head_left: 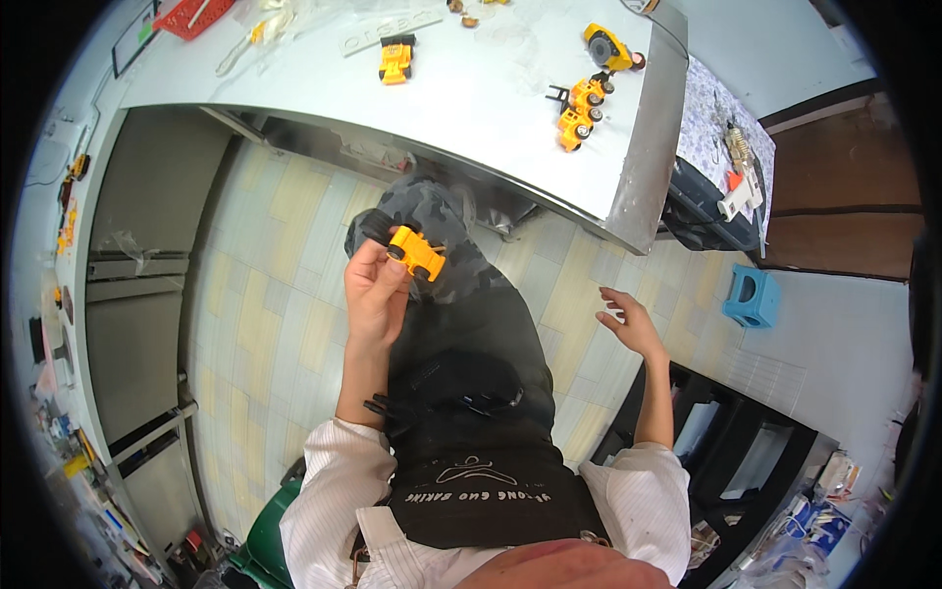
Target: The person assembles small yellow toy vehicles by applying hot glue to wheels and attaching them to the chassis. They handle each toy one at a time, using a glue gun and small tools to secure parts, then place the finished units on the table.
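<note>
My left hand (376, 292) grips a small yellow toy construction truck (416, 252) with black wheels, lifted above my lap. Thumb and fingers pinch its side. My right hand (628, 324) hangs in the air over the floor to the right, fingers apart and nothing in it. On the white table ahead lies a similar yellow toy truck (395, 63) with a black part at its far end. Toward the table's right end stand yellow toy loaders (581, 113) close together, with a black fork at their side. Beyond them is a yellow and black toy part (610, 49).
The white table (491, 118) has a metal edge strip (650, 137) at its right end. A red basket (192, 18) and clear plastic bags sit far left. On a side table lies a white glue gun (741, 193). A blue stool (752, 296) stands right; black shelving (726, 442) is near my right arm.
</note>
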The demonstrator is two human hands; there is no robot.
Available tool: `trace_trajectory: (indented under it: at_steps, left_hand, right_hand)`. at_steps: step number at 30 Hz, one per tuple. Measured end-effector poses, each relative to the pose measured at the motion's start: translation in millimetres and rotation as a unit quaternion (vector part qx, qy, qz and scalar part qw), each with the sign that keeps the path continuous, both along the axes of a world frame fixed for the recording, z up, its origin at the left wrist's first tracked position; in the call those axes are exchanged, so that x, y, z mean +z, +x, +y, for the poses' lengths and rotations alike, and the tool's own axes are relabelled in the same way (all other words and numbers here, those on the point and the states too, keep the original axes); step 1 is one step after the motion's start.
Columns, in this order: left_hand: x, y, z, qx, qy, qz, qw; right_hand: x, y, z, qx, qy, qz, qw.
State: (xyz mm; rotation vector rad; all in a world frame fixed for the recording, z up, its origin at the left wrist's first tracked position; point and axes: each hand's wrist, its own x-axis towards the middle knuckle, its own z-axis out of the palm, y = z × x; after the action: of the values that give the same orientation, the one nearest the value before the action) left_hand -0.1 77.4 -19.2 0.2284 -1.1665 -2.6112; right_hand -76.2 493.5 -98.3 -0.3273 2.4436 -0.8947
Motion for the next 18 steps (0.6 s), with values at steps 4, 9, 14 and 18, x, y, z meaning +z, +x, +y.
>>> trace_trajectory:
  at_steps: [4, 9, 14, 18]
  left_hand:
    - [22, -29, 0, -0.042, -0.087, -0.023, 0.995]
    - [69, -93, 0, -0.093, -0.220, -0.059, 0.969]
    - [90, -132, 9, -0.139, -0.360, -0.085, 0.918]
    - [96, -148, 13, -0.103, -0.555, -0.057, 0.824]
  right_hand:
    - [71, -22, -46, 0.093, -0.066, 0.052, 0.992]
    - [62, -25, -59, 0.160, -0.046, 0.156, 0.974]
    - [48, -1, -66, 0.184, -0.056, 0.065, 0.979]
    - [36, 10, -66, 0.168, -0.063, 0.069, 0.981]
